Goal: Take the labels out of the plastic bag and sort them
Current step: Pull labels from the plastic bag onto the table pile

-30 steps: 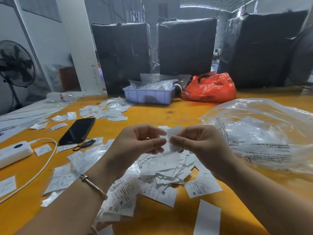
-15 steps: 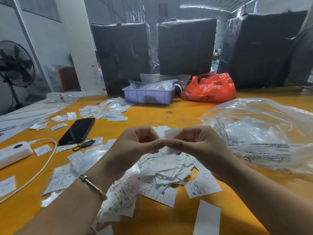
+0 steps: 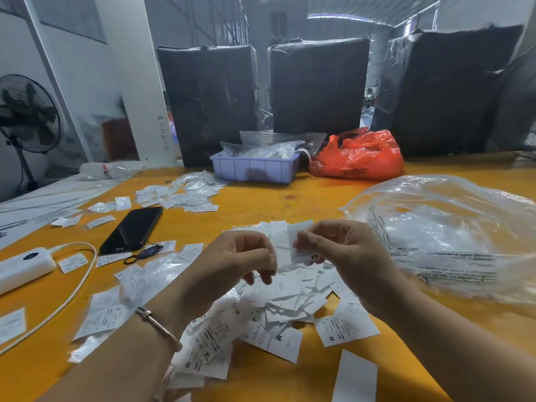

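Orange table [image 3: 290, 195], black-wrapped bales [image 3: 319, 85], white pillar [image 3: 130, 76], standing fan [image 3: 26, 114].

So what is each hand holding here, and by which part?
The right hand pinches a white label marked XS near its middle, between thumb and fingers. The left hand is curled, holding nothing.
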Tool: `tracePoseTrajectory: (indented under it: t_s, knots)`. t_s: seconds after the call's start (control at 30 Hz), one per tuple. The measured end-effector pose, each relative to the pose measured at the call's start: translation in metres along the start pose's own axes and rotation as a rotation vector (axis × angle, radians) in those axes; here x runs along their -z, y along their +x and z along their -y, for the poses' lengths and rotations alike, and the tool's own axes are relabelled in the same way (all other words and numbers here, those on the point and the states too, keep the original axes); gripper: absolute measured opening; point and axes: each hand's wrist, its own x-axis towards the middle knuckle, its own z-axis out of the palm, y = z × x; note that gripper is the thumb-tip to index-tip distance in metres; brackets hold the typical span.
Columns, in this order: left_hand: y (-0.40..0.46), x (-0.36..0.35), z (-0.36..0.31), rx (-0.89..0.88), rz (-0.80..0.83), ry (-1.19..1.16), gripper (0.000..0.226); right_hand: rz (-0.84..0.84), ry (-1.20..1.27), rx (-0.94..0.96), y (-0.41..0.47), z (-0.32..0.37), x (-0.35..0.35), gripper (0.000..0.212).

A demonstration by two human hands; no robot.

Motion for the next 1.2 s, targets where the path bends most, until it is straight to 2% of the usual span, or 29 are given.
tracePoseTrajectory:
  t_s: [0.1,0.17,0.2,0.37,0.47,0.57,0.77,0.87,0.97,1.07,1.2]
  knots:
    - [-0.001,0.000,-0.001,0.050,0.118,0.088,0.013,0.020,-0.364,0.115,-0.001,-0.002,-0.003,0.015]
    - [0.000,-0.001,0.000,0.046,0.094,0.088,0.016,0.058,-0.589,0.184,-0.003,-0.004,-0.005,0.017]
    - [0.000,-0.001,0.000,0.027,0.061,0.072,0.014,0.069,-0.616,0.190,-0.003,-0.003,-0.006,0.018]
    - [0.000,0.000,0.000,-0.066,-0.064,-0.034,0.021,0.136,-0.460,0.108,-0.002,0.002,-0.006,0.034]
    - [0.001,0.002,0.002,-0.067,-0.103,-0.056,0.022,0.106,-0.256,0.062,-0.001,-0.001,-0.002,0.016]
    - [0.000,0.003,0.002,-0.036,-0.072,-0.036,0.022,0.086,-0.117,0.053,0.000,-0.003,-0.002,0.012]
    - [-0.001,-0.003,0.000,-0.049,0.040,0.025,0.023,0.130,-0.164,0.087,0.000,-0.004,-0.001,0.012]
    - [-0.002,-0.003,-0.001,-0.076,0.041,0.004,0.026,0.116,-0.171,0.105,0.000,-0.003,0.002,0.026]
    - [-0.002,-0.003,-0.001,-0.095,0.008,-0.019,0.022,0.043,-0.163,0.134,0.000,0.000,0.005,0.030]
    - [-0.001,0.000,0.000,-0.106,-0.054,-0.067,0.024,-0.154,-0.058,0.198,0.002,0.005,0.009,0.010]
    - [-0.001,0.002,0.000,-0.126,-0.070,-0.079,0.020,-0.272,0.043,0.302,-0.001,0.017,0.015,0.050]
